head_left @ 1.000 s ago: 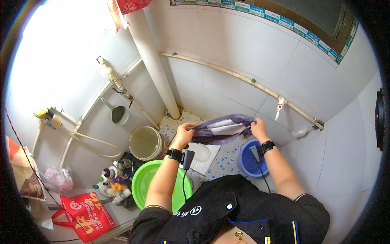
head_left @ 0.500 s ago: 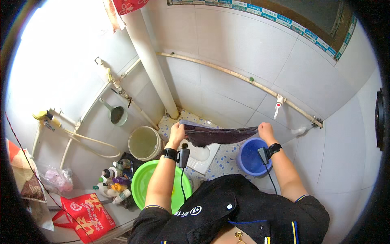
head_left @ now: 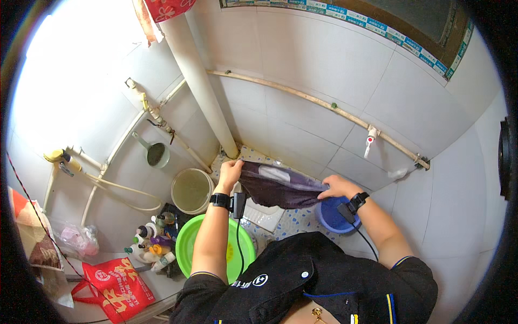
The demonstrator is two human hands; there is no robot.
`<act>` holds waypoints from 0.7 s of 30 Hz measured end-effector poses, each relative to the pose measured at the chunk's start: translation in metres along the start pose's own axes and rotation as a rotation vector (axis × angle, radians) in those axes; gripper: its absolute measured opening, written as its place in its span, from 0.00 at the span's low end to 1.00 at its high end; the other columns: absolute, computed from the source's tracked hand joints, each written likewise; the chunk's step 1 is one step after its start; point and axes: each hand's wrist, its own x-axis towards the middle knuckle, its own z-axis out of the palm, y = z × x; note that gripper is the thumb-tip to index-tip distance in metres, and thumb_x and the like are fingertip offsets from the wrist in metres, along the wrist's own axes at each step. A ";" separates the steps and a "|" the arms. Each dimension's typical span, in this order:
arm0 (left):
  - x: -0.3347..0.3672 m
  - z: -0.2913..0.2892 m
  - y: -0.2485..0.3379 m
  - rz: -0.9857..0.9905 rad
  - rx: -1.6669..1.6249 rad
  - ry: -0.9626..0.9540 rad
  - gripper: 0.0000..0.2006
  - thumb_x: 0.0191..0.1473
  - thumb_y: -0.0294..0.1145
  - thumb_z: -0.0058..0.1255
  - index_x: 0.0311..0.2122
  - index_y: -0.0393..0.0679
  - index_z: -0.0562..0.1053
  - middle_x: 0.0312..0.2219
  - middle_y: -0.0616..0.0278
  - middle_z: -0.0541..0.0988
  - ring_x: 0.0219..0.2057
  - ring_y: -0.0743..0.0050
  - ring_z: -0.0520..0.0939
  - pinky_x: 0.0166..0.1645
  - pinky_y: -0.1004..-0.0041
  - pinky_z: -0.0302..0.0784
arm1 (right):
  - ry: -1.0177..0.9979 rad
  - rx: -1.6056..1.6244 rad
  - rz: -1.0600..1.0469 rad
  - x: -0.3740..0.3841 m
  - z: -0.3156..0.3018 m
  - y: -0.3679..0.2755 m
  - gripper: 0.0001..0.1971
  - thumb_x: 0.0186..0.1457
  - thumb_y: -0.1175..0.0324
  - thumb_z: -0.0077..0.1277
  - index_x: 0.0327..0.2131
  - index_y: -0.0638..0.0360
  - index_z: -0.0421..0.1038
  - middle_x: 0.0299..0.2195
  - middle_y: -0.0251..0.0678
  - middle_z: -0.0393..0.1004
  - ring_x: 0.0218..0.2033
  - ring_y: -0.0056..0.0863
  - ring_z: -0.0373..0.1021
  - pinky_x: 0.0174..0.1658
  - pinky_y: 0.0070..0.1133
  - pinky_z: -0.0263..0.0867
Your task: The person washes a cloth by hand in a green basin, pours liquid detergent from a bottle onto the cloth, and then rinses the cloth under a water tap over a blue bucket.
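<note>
**Although it is spread out in mid-air, the dark cloth (head_left: 283, 186) is not yet laid down anywhere**

Seen from the head view, the cloth is beyond and to the right of the green basin (head_left: 185, 243). Past that basin's far rim, the left hand (head_left: 231, 174) has its fingers curled around the cloth's left end; farther right of the basin, the right hand (head_left: 340, 187) pinches the other end between thumb and fingers, with little gap. A whitish patch shows on the fabric. Right of the basin stand a blue bucket (head_left: 325, 217) and, nearer, a squat toilet (head_left: 265, 218), partly hidden under the cloth.

As far as shown, the spreading looks nearly complete, with some slack and folds left; neither end is released. Whether the fabric is wet or clean, I cannot tell.
</note>
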 end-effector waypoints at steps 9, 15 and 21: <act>-0.003 0.004 -0.010 -0.607 -0.963 -0.490 0.27 0.41 0.54 0.35 0.40 0.42 0.67 0.36 0.56 0.71 0.39 0.62 0.69 0.43 0.55 0.60 | -0.037 1.900 -0.043 0.000 -0.025 -0.033 0.22 0.54 0.56 0.34 0.40 0.68 0.62 0.40 0.41 0.67 0.41 0.31 0.64 0.46 0.26 0.58; -0.021 0.103 -0.072 -0.679 -1.043 -0.559 0.20 0.45 0.49 0.33 0.37 0.45 0.67 0.36 0.58 0.70 0.37 0.60 0.71 0.39 0.59 0.66 | 0.148 1.476 -0.016 0.055 0.004 -0.096 0.19 0.52 0.56 0.37 0.27 0.65 0.68 0.29 0.38 0.71 0.28 0.33 0.67 0.33 0.28 0.62; -0.033 0.139 -0.042 -0.577 -0.956 -0.649 0.17 0.47 0.45 0.36 0.37 0.44 0.66 0.33 0.56 0.72 0.32 0.63 0.74 0.32 0.62 0.71 | 0.691 0.271 -0.125 0.067 0.027 -0.134 0.17 0.49 0.59 0.38 0.17 0.63 0.65 0.17 0.50 0.66 0.22 0.48 0.64 0.25 0.35 0.59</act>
